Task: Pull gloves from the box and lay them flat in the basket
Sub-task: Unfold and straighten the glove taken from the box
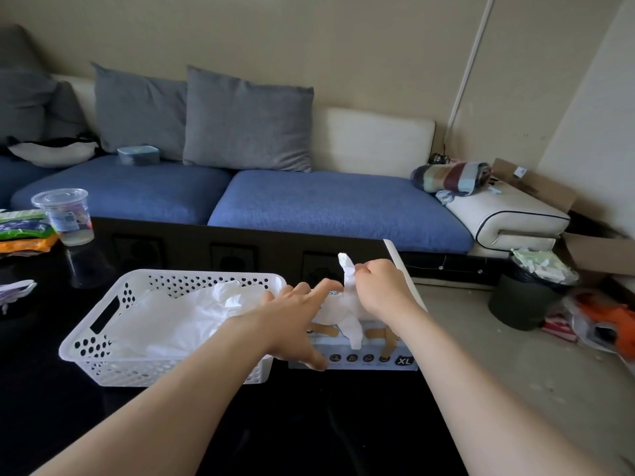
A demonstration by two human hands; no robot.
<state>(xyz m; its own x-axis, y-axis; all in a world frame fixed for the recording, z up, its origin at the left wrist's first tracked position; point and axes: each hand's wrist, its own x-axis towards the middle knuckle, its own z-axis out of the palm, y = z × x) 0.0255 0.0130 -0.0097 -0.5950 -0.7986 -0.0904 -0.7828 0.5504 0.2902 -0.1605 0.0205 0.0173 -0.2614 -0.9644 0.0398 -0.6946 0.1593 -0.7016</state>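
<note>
Box and basket sit just beside each other on the dark worktop in the lower middle of the frame, basket to the left, so each glove has only a short way to travel. The left hand lies across the top of the box with its fingers straight and spread, pressing down. This looks meant to pin the light carton so it does not lift with the pull.

The right hand is curled and pinches a white glove near its middle. One end pokes up above the knuckles and the rest hangs down over the box top, so the glove seems partly out, though the opening itself is hidden behind the hands.

Inside the basket a pile of white gloves already lies, mostly flat, with a crumpled bit toward the far wall. The step in hand appears to be drawing this glove free. It then needs carrying left and smoothing over the pile.
</note>
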